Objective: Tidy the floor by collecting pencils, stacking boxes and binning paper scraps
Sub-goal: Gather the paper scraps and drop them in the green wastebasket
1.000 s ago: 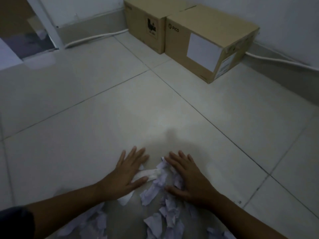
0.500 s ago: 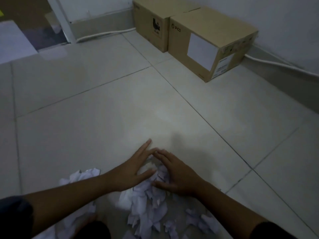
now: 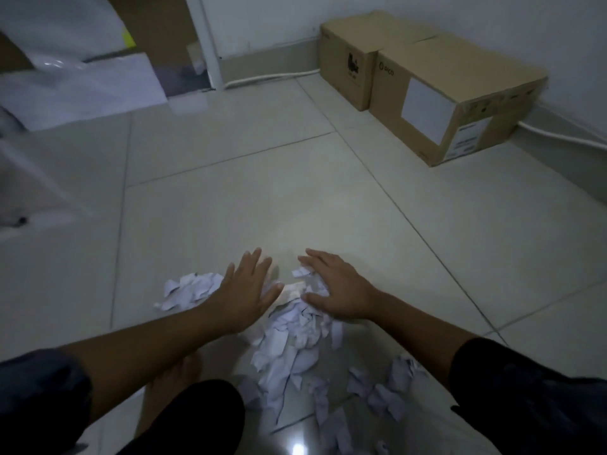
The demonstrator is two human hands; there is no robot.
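A heap of torn white paper scraps (image 3: 295, 336) lies on the tiled floor in front of me. My left hand (image 3: 246, 293) rests flat on the left side of the heap, fingers spread. My right hand (image 3: 338, 290) lies flat on the heap's right side, fingers apart, palm down over scraps. A smaller clump of scraps (image 3: 190, 289) sits just left of my left hand. More loose scraps (image 3: 384, 389) are scattered nearer to me. Two cardboard boxes (image 3: 456, 100) stand side by side against the far right wall.
A white cable (image 3: 272, 77) runs along the baseboard. White sheets or panels (image 3: 82, 90) lean at the far left by a doorway. A white object (image 3: 29, 198) sits at the left edge. My bare foot (image 3: 174, 385) and dark trousers are under my left arm.
My hands, touching over the heap half a second ago, have moved slightly apart. The view has swung left, showing the doorway and white object.
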